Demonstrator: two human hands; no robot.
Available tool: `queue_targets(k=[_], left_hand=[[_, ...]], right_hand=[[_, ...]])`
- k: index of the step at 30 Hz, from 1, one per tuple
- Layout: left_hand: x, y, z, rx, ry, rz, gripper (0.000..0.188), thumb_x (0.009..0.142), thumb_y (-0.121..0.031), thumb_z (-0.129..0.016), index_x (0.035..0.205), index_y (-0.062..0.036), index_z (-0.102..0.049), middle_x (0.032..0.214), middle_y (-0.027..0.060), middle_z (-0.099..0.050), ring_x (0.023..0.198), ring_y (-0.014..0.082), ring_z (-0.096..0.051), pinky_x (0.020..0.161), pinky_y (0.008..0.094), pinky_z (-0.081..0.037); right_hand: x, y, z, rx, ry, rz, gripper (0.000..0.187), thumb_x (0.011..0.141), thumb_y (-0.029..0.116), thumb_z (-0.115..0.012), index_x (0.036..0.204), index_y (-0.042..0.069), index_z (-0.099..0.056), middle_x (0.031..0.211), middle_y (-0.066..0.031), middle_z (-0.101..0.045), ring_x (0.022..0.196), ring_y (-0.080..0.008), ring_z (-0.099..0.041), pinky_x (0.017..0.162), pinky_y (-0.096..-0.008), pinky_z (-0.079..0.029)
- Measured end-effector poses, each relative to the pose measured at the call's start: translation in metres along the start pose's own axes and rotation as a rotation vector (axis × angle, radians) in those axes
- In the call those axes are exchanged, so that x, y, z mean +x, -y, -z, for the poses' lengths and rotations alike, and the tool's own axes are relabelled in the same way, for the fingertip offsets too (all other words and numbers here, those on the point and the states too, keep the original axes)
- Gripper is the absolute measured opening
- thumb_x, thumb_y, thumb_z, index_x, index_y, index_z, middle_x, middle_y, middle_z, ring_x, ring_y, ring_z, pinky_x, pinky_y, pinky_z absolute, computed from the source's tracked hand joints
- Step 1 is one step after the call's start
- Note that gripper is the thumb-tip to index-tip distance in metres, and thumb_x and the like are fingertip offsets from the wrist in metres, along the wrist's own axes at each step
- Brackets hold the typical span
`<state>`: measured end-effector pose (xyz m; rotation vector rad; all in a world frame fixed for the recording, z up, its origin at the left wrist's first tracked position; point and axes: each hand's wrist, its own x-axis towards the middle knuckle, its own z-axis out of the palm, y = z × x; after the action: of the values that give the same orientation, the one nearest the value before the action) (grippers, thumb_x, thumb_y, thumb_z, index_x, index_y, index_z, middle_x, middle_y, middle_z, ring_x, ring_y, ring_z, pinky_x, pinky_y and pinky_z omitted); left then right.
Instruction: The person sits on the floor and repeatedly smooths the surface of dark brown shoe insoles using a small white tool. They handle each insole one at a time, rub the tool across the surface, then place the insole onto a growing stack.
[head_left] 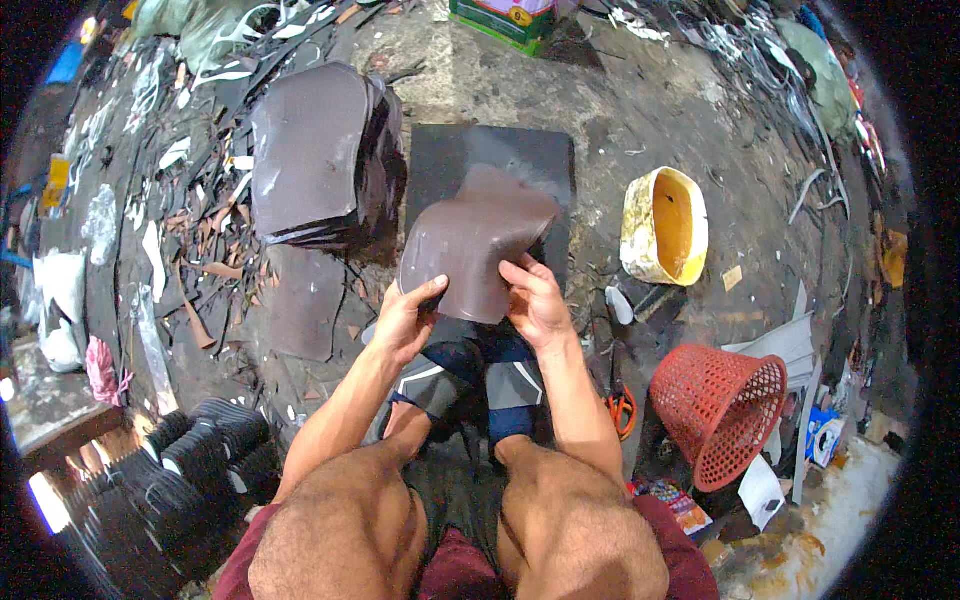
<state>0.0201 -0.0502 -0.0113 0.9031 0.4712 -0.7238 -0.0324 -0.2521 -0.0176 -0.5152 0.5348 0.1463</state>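
Observation:
Between both hands I hold a brown, flexible sheet [465, 245], bent so that its right side curls up. My left hand [405, 318] grips its near left edge, thumb on top. On the near right edge my right hand [535, 300] pinches it, thumb and fingers closed. Beneath and beyond the sheet lies a flat black board [440, 155], partly covered by it. To the left rises a stack of similar brown sheets [305, 150], with another flat brown sheet [300, 305] on the floor nearer me.
A yellow container [636, 235], cut open, stands at right. Closer lie a tipped red basket [700, 400] and orange-handled scissors [622, 412]. Black sole-shaped pieces [180, 470] are piled at lower left. Brown and white scraps [205, 235] litter the left floor; a green box [505, 25] stands far off.

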Motion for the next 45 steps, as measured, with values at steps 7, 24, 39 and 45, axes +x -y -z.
queue_targets(k=[7, 24, 39, 45], left_hand=[[-0.061, -0.121, -0.012, 0.719, -0.099, -0.682, 0.067, 0.08, -0.004, -0.082, 0.139, 0.0002, -0.049, 0.129, 0.0106, -0.064, 0.119, 0.0229, -0.062, 0.104, 0.0385, -0.048], [-0.034, 0.042, 0.098, 1.485, -0.37, -0.505, 0.034, 0.077, -0.025, -0.084, 0.1, -0.0024, -0.077, 0.092, 0.0164, -0.071, 0.076, 0.0296, -0.07, 0.07, 0.0395, -0.056], [-0.038, 0.018, 0.061, 0.713, -0.019, -0.265, 0.022, 0.09, -0.012, -0.077, 0.108, -0.0001, -0.074, 0.091, 0.0047, -0.074, 0.079, 0.0111, -0.067, 0.07, 0.0269, -0.054], [-0.03, 0.031, 0.064, 0.801, -0.032, -0.075, 0.028, 0.083, -0.006, -0.082, 0.106, 0.0015, -0.07, 0.093, 0.0066, -0.073, 0.081, 0.0131, -0.07, 0.07, 0.0275, -0.058]], right_hand=[[-0.031, 0.014, -0.091, -0.311, 0.368, 0.332, 0.051, 0.085, -0.005, -0.072, 0.133, 0.005, -0.057, 0.123, -0.0117, -0.068, 0.116, -0.0257, -0.065, 0.104, -0.0402, -0.05], [0.032, -0.009, 0.01, -1.785, -0.181, 0.812, 0.029, 0.087, 0.023, -0.074, 0.111, 0.008, -0.069, 0.097, -0.0137, -0.071, 0.086, -0.038, -0.068, 0.074, -0.0453, -0.054], [-0.016, -0.05, -0.012, -1.508, 0.092, 0.516, 0.041, 0.092, 0.034, -0.072, 0.117, 0.002, -0.067, 0.115, -0.0131, -0.071, 0.101, -0.0244, -0.069, 0.085, -0.0401, -0.055], [-0.017, -0.061, 0.006, -1.254, -0.044, 0.367, 0.03, 0.087, 0.022, -0.078, 0.112, 0.007, -0.072, 0.098, -0.0098, -0.074, 0.087, -0.0217, -0.071, 0.079, -0.0331, -0.056]])
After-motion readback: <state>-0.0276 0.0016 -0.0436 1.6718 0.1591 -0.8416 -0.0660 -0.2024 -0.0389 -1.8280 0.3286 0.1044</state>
